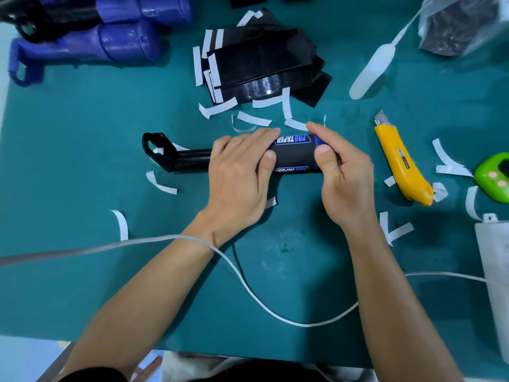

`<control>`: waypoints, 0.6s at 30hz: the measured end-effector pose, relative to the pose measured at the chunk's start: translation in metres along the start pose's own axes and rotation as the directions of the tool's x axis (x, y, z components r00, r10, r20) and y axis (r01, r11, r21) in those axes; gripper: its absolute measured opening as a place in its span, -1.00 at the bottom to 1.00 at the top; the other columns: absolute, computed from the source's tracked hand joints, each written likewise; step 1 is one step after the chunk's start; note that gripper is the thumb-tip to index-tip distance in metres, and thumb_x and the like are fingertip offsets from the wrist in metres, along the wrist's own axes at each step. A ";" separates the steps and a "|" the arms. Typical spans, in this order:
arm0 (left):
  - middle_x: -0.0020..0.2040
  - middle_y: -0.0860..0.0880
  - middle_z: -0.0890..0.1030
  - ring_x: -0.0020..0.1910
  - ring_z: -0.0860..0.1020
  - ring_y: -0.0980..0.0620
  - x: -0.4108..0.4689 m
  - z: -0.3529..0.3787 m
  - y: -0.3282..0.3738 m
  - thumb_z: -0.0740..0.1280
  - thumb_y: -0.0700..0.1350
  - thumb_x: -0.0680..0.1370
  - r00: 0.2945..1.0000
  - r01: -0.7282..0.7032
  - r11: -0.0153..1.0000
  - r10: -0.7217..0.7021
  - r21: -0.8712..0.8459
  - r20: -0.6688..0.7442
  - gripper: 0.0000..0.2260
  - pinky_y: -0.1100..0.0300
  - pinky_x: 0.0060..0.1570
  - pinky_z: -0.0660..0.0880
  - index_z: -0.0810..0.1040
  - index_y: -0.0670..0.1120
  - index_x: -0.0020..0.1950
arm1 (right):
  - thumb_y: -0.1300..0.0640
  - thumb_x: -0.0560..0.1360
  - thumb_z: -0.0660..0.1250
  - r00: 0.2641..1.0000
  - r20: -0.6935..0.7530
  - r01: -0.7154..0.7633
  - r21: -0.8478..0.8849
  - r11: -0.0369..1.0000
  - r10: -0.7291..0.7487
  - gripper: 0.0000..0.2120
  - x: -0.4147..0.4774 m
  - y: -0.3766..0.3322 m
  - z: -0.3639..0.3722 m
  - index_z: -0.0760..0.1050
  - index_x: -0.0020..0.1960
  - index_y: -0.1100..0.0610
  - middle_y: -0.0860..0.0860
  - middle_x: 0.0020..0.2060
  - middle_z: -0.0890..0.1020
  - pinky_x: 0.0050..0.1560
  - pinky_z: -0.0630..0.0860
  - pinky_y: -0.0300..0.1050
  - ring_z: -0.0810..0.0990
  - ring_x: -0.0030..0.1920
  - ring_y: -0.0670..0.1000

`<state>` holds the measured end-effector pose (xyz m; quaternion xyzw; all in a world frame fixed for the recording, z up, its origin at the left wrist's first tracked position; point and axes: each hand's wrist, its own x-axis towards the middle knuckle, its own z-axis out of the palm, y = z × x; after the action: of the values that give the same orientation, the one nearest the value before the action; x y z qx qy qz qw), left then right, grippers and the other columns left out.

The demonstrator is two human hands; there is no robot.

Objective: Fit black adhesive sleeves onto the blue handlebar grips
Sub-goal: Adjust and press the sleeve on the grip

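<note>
A blue handlebar grip [319, 139] lies across the middle of the green mat, with a black sleeve [294, 157] printed PRO TAPER wrapped round it. My left hand [239, 166] grips the grip's left part, thumb on the sleeve's left edge. My right hand [341, 172] holds the right end, thumb pressing the sleeve's right edge. A black clamp end [159, 151] sticks out to the left. A stack of black adhesive sleeves [261, 64] with white backing strips lies behind. More blue grips [110, 42] lie at the far left.
A yellow utility knife [399, 161] lies to the right, blade out. White backing strips [217, 109] litter the mat. A white cable [248, 288] crosses my left wrist. Also here: a green device [495, 176], a white box [495, 271], a white bottle [371, 70] and a plastic bag [462, 23].
</note>
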<state>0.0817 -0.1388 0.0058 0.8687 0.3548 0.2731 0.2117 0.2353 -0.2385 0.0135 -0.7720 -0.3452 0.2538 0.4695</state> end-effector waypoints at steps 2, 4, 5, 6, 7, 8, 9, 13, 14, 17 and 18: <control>0.29 -0.03 0.67 0.23 0.59 -0.04 0.001 0.000 0.000 0.20 -0.16 0.72 1.000 -0.010 1.000 0.010 -0.003 0.005 -0.70 0.20 0.29 0.26 0.63 -0.15 0.35 | 0.03 0.66 0.21 1.000 -0.006 -0.012 0.009 1.000 0.012 -0.68 -0.001 -0.004 0.005 0.60 0.36 -0.04 -0.25 0.12 0.65 0.23 0.53 -0.15 0.61 0.17 -0.15; 0.29 -0.03 0.67 0.24 0.60 -0.05 0.000 0.000 0.001 0.18 -0.14 0.72 1.000 -0.008 1.000 0.008 0.000 0.007 -0.69 0.12 0.26 0.30 0.63 -0.15 0.36 | -0.04 0.58 0.30 1.000 0.000 -0.012 -0.029 0.999 0.012 -0.68 -0.004 -0.010 0.014 0.54 0.31 -0.03 -0.19 0.07 0.64 0.18 0.53 -0.09 0.59 0.08 -0.09; 0.28 -0.03 0.67 0.23 0.61 -0.04 0.000 0.000 0.002 0.18 -0.10 0.72 1.000 0.000 1.000 0.000 0.006 0.003 -0.68 0.09 0.25 0.32 0.63 -0.15 0.36 | -0.03 0.55 0.35 1.000 0.011 0.000 -0.052 0.999 0.001 -0.66 -0.005 -0.012 0.017 0.51 0.30 0.00 -0.15 0.07 0.62 0.18 0.52 -0.06 0.58 0.07 -0.05; 0.26 -0.02 0.68 0.22 0.62 -0.04 0.001 0.001 0.002 0.19 -0.05 0.72 1.000 0.008 1.000 -0.008 0.019 0.000 -0.66 0.08 0.24 0.33 0.63 -0.14 0.36 | 0.00 0.55 0.37 1.000 0.023 0.011 -0.063 0.998 -0.010 -0.65 -0.005 -0.012 0.019 0.50 0.31 0.02 -0.12 0.09 0.62 0.18 0.52 -0.05 0.57 0.07 -0.03; 0.25 -0.02 0.69 0.20 0.62 -0.03 0.002 0.002 0.003 0.20 0.00 0.71 1.000 0.017 0.999 -0.017 0.037 -0.002 -0.64 0.07 0.22 0.34 0.63 -0.14 0.35 | 0.03 0.57 0.36 0.999 0.034 0.015 -0.059 0.998 -0.013 -0.66 -0.004 -0.011 0.017 0.51 0.33 0.03 -0.12 0.11 0.62 0.19 0.52 -0.06 0.57 0.08 -0.05; 0.24 -0.02 0.69 0.18 0.63 -0.03 0.002 0.003 0.003 0.21 0.04 0.70 1.000 0.021 0.998 -0.021 0.058 0.000 -0.63 0.06 0.21 0.34 0.63 -0.14 0.36 | 0.06 0.58 0.34 0.999 0.047 0.012 -0.041 0.999 -0.010 -0.65 -0.003 -0.009 0.013 0.52 0.36 0.03 -0.14 0.14 0.63 0.21 0.52 -0.11 0.58 0.10 -0.10; 0.25 -0.03 0.69 0.18 0.63 -0.04 0.002 0.004 0.003 0.21 0.04 0.70 1.000 0.020 0.997 -0.020 0.075 0.004 -0.62 0.05 0.21 0.34 0.63 -0.14 0.37 | 0.09 0.60 0.31 0.998 0.064 0.006 -0.020 1.000 -0.004 -0.63 -0.002 -0.007 0.008 0.53 0.40 0.01 -0.16 0.18 0.64 0.25 0.50 -0.18 0.58 0.15 -0.14; 0.25 -0.09 0.68 0.15 0.59 -0.05 0.000 0.002 -0.002 0.18 -0.13 0.72 1.000 -0.003 1.000 0.003 0.025 0.010 -0.66 0.13 0.20 0.32 0.57 -0.20 0.42 | 0.12 0.65 0.23 0.987 0.156 -0.026 0.010 1.000 0.024 -0.57 0.002 -0.002 -0.007 0.49 0.51 -0.04 -0.25 0.29 0.60 0.40 0.47 -0.12 0.55 0.32 -0.18; 0.22 -0.11 0.68 0.12 0.56 -0.04 -0.001 0.000 -0.004 0.18 -0.18 0.72 1.000 0.017 1.000 -0.017 -0.007 0.000 -0.67 0.16 0.20 0.32 0.57 -0.23 0.42 | 0.13 0.66 0.21 0.985 0.168 -0.027 0.011 1.000 0.025 -0.57 0.002 -0.002 -0.008 0.48 0.51 -0.04 -0.31 0.28 0.59 0.41 0.46 -0.10 0.54 0.33 -0.20; 0.20 -0.14 0.69 0.09 0.49 -0.01 -0.002 -0.006 -0.008 0.18 -0.25 0.69 0.994 0.108 0.991 -0.110 -0.079 -0.015 -0.67 0.21 0.22 0.35 0.56 -0.25 0.42 | 0.10 0.68 0.18 0.990 0.144 -0.009 0.010 1.000 0.008 -0.59 0.002 0.000 -0.008 0.49 0.50 -0.04 -0.32 0.28 0.58 0.40 0.45 -0.13 0.52 0.34 -0.20; 0.21 -0.13 0.69 0.09 0.49 0.00 -0.002 -0.007 -0.007 0.18 -0.24 0.70 0.993 0.116 0.989 -0.118 -0.090 -0.008 -0.67 0.20 0.23 0.36 0.55 -0.25 0.43 | 0.07 0.68 0.18 0.992 0.126 -0.003 0.004 1.000 0.003 -0.61 0.002 -0.001 -0.006 0.50 0.48 -0.05 -0.27 0.27 0.60 0.36 0.45 -0.18 0.54 0.31 -0.19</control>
<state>0.0726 -0.1339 0.0065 0.8342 0.3940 0.2817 0.2635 0.2402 -0.2402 0.0167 -0.7541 -0.3724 0.3032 0.4480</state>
